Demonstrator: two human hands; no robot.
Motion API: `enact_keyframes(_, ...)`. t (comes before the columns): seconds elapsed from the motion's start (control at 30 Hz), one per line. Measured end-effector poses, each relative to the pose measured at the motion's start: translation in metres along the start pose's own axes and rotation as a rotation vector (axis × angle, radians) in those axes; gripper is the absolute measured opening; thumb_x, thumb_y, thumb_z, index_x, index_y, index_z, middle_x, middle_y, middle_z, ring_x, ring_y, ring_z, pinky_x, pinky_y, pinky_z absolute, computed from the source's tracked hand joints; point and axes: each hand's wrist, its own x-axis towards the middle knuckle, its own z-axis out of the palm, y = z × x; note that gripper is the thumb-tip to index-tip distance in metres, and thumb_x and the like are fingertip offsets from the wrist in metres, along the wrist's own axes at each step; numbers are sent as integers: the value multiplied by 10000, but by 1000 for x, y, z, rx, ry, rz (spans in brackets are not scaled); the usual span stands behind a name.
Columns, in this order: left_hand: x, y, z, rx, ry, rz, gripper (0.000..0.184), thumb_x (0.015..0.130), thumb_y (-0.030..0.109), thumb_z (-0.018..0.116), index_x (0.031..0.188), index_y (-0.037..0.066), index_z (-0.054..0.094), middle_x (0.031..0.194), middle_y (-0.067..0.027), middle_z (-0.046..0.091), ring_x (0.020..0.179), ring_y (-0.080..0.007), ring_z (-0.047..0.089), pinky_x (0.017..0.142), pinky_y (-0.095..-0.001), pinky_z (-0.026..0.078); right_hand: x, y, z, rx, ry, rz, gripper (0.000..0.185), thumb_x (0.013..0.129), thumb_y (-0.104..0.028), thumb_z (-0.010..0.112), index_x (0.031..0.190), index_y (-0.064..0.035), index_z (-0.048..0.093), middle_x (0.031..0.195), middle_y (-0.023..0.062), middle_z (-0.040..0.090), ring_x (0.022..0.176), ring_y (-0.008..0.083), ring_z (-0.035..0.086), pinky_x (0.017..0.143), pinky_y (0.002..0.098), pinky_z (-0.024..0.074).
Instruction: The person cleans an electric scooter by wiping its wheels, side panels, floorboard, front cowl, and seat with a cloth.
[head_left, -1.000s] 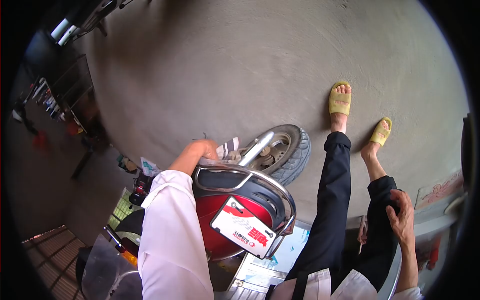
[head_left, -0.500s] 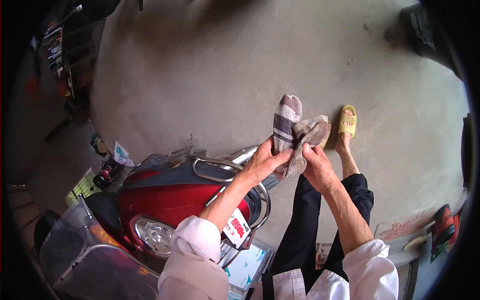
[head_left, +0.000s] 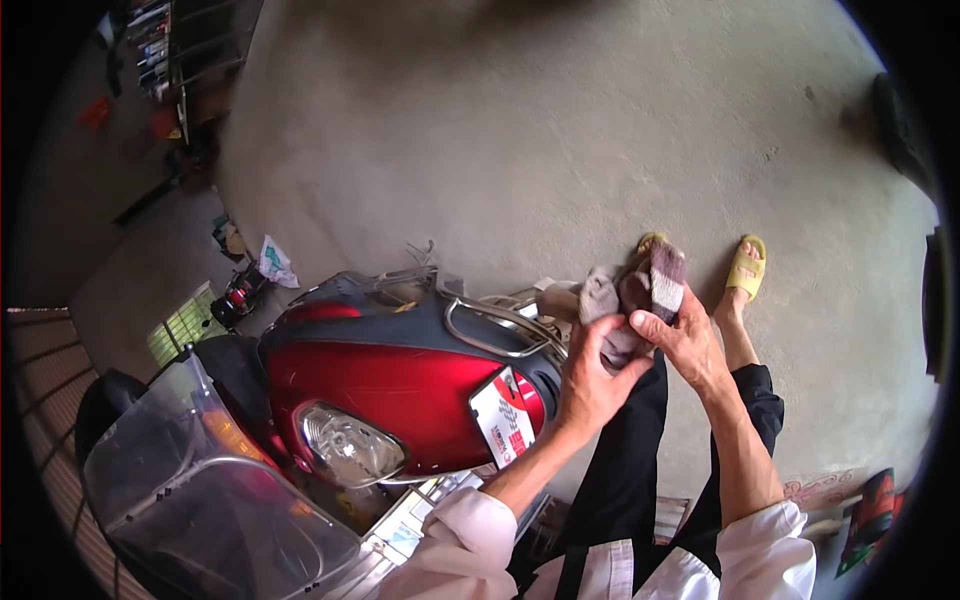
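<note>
A bunched pair of socks (head_left: 602,297), grey-brown with pale and dark stripes, is held between my two hands above my legs. My left hand (head_left: 592,385) grips the lower left side, its thumb and fingers curled against the fabric. On the other side my right hand (head_left: 692,345) is closed round the striped part, with its thumb pressed on the front. Parts of the fabric are folded over and hidden behind the fingers.
A red motor scooter (head_left: 400,385) with a clear windshield (head_left: 215,490) stands close on the left. Yellow slippers (head_left: 746,270) are on my feet on the concrete floor (head_left: 500,150). A shelf rack (head_left: 185,70) stands at the upper left.
The striped sock that stood out lengthwise is now folded into the bundle. Both hands have shifted right in view and the right hand has moved to the striped part. The camera view has shifted.
</note>
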Motion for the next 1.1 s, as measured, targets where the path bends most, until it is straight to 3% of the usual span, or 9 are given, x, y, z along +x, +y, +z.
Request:
enact_keyframes(0.03, 0, -1, -1, -15, -26, 29, 601, 713, 175, 850, 1208, 66, 526, 1094, -168, 582, 1035, -359, 590, 879, -437, 480, 7, 3, 8, 179, 1, 11, 503, 861, -164, 754, 1303, -37, 549, 1131, 26, 633, 1103, 145, 554, 967, 314, 437)
enact_keyframes(0.1, -3, -3, -6, -59, -35, -26, 517, 767, 167, 813, 1205, 61, 561, 1096, -169, 609, 1033, -343, 616, 844, -410, 523, 18, 17, 14, 240, 55, 2, 434, 871, -70, 716, 1275, -34, 563, 1093, 2, 639, 1010, 105, 575, 911, 274, 462)
enact_keyframes(0.2, 3, -7, -21, -130, -5, -89, 395, 867, 81, 705, 1248, 64, 601, 1131, -151, 656, 934, -277, 687, 727, -317, 591, 27, 19, 24, 133, 196, -61, 461, 873, -68, 683, 1303, -35, 521, 1108, 37, 637, 1004, 130, 585, 906, 279, 469)
enact_keyframes(0.33, 8, -15, -52, -286, -169, -270, 455, 877, 40, 677, 1317, 65, 562, 1181, -159, 655, 920, -221, 698, 774, -306, 573, 57, 28, 35, -288, 197, -211, 554, 862, -67, 673, 1370, -64, 453, 1112, 57, 632, 1008, 139, 579, 909, 281, 464)
enact_keyframes(0.37, 6, -19, -64, -234, -174, -257, 455, 908, 3, 644, 1346, 10, 522, 1132, -116, 672, 957, -134, 661, 836, -275, 546, 68, 33, 41, -177, 118, -161, 512, 869, -91, 665, 1348, -63, 484, 1089, 65, 634, 995, 148, 580, 898, 283, 465)
enact_keyframes(0.57, -16, -53, -142, -198, 257, -273, 273, 925, -32, 591, 1197, -46, 578, 1055, -141, 675, 960, -181, 659, 891, -298, 523, 151, 59, 85, 20, -439, 318, 491, 883, -284, 701, 1303, -66, 575, 1130, 91, 667, 1026, 188, 613, 917, 289, 476)
enact_keyframes(0.77, -17, -96, -179, 343, 251, -122, 209, 854, 14, 664, 1061, 1, 642, 988, -134, 689, 957, -294, 649, 871, -392, 511, 230, 140, 184, -244, -828, 165, 590, 877, -463, 673, 1340, -118, 555, 1231, 99, 640, 1184, 211, 545, 1036, 312, 393)
enact_keyframes(0.9, -17, -116, -178, 377, 259, -182, 191, 855, 33, 665, 1044, 8, 649, 986, -130, 686, 966, -319, 642, 870, -410, 509, 234, 165, 222, -24, -1117, 179, 360, 908, -303, 648, 1218, -121, 636, 1028, 1, 682, 907, 116, 595, 812, 269, 474)
enact_keyframes(1.1, -16, -122, -176, 394, 291, -160, 129, 890, 15, 607, 1010, -7, 649, 968, -122, 685, 978, -287, 640, 891, -393, 497, 216, 139, 194, 4, -1207, 593, 406, 859, -147, 687, 1257, -139, 611, 1006, -8, 670, 871, 87, 589, 770, 236, 484)
